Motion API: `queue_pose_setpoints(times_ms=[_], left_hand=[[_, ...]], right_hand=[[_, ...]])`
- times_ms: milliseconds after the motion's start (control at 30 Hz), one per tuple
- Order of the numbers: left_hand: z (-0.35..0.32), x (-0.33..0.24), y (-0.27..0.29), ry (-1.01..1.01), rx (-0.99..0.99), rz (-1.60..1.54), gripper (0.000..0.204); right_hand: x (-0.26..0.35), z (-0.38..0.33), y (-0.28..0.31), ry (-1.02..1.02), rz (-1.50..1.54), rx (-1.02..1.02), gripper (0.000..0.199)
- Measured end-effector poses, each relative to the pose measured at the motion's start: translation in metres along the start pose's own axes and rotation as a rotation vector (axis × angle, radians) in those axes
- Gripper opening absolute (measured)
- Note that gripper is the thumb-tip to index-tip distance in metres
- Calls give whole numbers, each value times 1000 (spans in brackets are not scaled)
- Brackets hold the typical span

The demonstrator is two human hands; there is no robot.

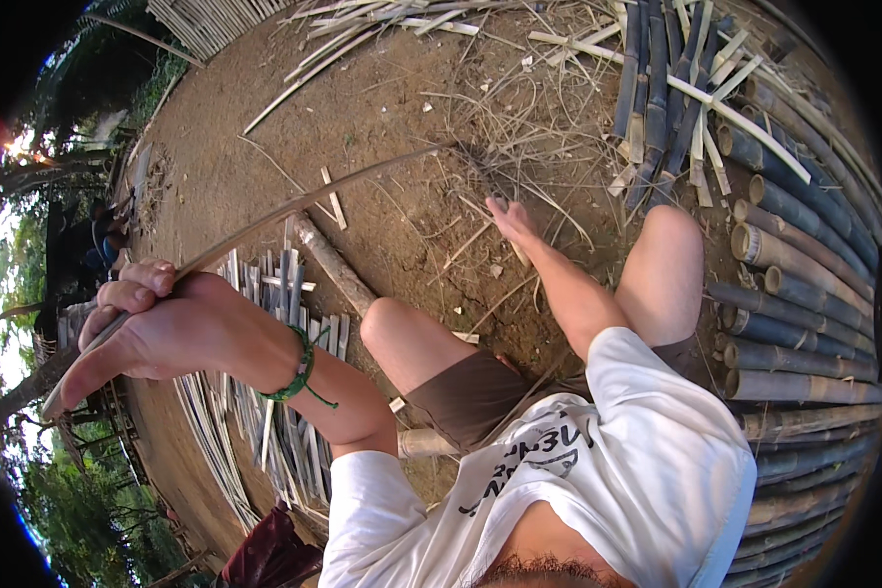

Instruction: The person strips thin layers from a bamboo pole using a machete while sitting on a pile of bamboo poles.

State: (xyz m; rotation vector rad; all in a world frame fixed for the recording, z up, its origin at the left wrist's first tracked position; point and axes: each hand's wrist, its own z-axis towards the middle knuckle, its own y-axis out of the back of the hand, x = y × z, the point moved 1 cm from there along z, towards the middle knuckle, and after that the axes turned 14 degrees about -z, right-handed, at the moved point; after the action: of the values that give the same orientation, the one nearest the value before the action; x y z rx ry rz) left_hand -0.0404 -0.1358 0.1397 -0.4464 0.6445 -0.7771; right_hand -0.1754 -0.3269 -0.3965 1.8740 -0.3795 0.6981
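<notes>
A long, thin bamboo strip (314,194) runs from beyond my left palm toward the ground ahead, bending slightly. Raised at the far left, my left hand (147,328) is closed around it, with a green cord bracelet on that wrist. My right hand (513,227) is low between my knees, its fingers closed on a dark, narrow, knife-like tool (482,176). This tool points away from me, and its tip is close to the strip's far end. Its handle is mostly hidden by my fingers, and its exact kind is hard to make out.
Thin shavings (549,147) litter the dirt ground (382,108). Dark bamboo poles (804,343) are stacked on the right, with split dark lengths (652,88) at the far right. Cut slats (284,392) lie left of my knees, beside a pale pole (331,260).
</notes>
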Motion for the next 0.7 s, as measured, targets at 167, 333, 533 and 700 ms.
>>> queue_pose_setpoints(times_ms=[167,333,533,700], left_hand=[[27,4,21,23,159,248,74],[38,12,16,268,308,-125,67],[12,10,-15,64,129,183,61],[28,10,2,103,200,113,66]], right_hand=[[78,-85,10,31,392,335,62],[187,-180,107,411,679,300,48],[256,-238,181,879,722,26,40],[211,-199,140,604,592,212,44]])
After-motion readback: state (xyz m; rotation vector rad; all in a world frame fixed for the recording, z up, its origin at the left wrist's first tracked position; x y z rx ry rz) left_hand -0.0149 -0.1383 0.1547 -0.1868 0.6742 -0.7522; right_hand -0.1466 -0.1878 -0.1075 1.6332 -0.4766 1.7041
